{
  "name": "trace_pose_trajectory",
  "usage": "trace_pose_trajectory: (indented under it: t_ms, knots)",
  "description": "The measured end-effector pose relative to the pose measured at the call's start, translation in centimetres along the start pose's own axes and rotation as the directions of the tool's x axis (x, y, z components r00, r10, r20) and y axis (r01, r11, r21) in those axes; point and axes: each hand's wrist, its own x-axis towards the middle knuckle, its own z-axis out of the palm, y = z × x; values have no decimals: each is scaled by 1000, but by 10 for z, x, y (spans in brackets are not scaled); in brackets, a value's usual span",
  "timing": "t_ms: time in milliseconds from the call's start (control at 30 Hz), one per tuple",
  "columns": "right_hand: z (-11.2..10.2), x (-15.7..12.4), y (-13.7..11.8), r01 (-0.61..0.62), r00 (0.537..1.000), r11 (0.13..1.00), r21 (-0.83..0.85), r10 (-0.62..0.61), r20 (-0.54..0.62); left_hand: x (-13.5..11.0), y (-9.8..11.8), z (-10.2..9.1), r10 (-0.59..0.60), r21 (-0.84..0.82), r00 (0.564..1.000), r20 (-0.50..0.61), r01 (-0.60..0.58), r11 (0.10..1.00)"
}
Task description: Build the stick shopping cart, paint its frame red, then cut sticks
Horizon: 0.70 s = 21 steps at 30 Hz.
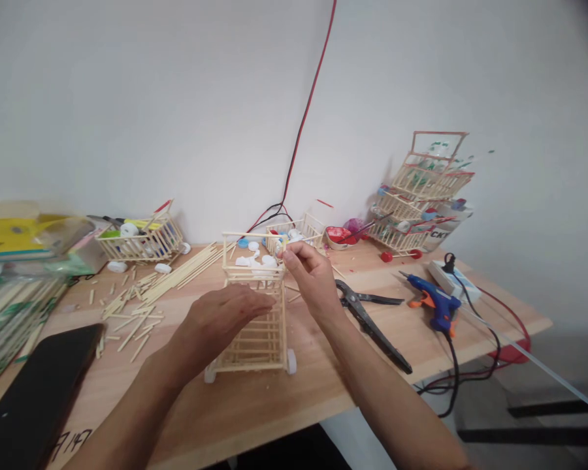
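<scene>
A small shopping cart made of wooden sticks [257, 326] stands on the wooden table [284, 405], with white bottle-cap wheels at its near corners. My left hand [225, 320] lies over the cart's left side, fingers curled against the frame. My right hand [311, 274] is raised at the cart's far right corner. Its thumb and forefinger pinch the top handle stick [255, 235].
Loose sticks [142, 300] litter the table's left half, beside a black phone [34, 391]. Black pliers [372, 320] and a blue glue gun [436, 303] lie to the right. More stick carts [142, 238] stand at the back, several stacked at the right [424, 196]. A red cable [308, 111] hangs down the wall.
</scene>
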Motion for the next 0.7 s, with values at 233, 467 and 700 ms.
trace_pose_trajectory:
  t_ms: [233, 467, 700]
  knots:
    - [-1, 0, -1, 2, 1000, 1000, 9, -2, 6, -4, -3, -19, -208, 27, 959, -192, 217, 976]
    - [-1, 0, 2, -1, 1000, 1000, -8, 1, 1, 7, -7, -28, -483, -293, 586, -651, 393, 872]
    - [-1, 0, 2, -10, 1000, 1000, 7, 10, 0, 0, -27, -44, -604, -312, 496, -624, 551, 774]
